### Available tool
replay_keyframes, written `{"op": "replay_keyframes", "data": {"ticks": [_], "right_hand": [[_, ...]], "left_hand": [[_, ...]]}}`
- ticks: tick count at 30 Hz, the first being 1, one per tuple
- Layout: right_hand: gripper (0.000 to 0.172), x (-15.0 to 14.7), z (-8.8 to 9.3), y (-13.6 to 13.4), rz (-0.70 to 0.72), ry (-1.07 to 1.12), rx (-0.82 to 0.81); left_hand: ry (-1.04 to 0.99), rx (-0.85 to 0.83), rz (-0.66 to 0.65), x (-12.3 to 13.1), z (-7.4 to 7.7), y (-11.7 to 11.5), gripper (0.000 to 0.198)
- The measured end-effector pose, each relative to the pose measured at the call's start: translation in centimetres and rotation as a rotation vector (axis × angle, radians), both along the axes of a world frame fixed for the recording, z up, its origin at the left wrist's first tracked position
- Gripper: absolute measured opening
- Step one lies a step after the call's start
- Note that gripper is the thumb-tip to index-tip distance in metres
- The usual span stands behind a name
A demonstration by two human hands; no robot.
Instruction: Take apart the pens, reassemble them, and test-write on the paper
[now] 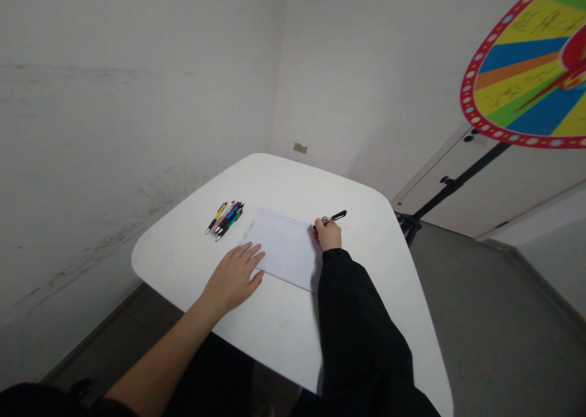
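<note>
A sheet of white paper (pixel 286 249) lies on the white table, with faint handwriting along its top edge and left side. My right hand (pixel 328 234) is closed around a black pen (pixel 337 215), its tip at the upper right part of the paper. The sleeve covers my right wrist and hides the sheet's lower right corner. My left hand (pixel 235 276) lies flat with fingers spread, fingertips on the paper's lower left edge. Beyond it, to the left of the sheet, several pens (pixel 226 220) lie in a bunch, among them yellow, pink, blue, black and green ones.
The white table (pixel 274 328) has rounded corners and stands near a scuffed wall (pixel 91 130) on the left. At the right, a colourful prize wheel (pixel 526 81) rises on a black stand (pixel 453 186). Grey floor (pixel 480 319) shows right of the table.
</note>
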State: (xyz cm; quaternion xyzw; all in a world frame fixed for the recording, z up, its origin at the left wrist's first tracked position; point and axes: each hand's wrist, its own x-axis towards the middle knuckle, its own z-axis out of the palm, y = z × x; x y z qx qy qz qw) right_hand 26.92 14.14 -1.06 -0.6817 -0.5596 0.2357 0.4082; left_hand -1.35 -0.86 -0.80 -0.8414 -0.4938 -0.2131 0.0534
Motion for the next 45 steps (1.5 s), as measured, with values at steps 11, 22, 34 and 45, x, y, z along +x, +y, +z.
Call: {"op": "replay_keyframes", "data": {"ticks": [11,22,34,45], "right_hand": [[0.029,0.3,-0.5,0.4,-0.005,-0.023,0.014],[0.028,0.2,-0.5,0.4,-0.063,0.050,0.006],[0.028,-0.1,0.3,-0.2,-0.036,-0.006,-0.009],[0.027,-0.1,0.3,0.0,-0.064,0.029,-0.024]], "left_hand": [[-0.004,-0.010,0.003,0.0,0.0,0.0,0.042],[-0.014,-0.005,-0.002,-0.1,0.0,0.1,0.042],[-0.042,-0.017,-0.005,0.0,0.1,0.0,0.041],[-0.008,-0.003,0.000,0.0,0.0,0.1,0.041]]}}
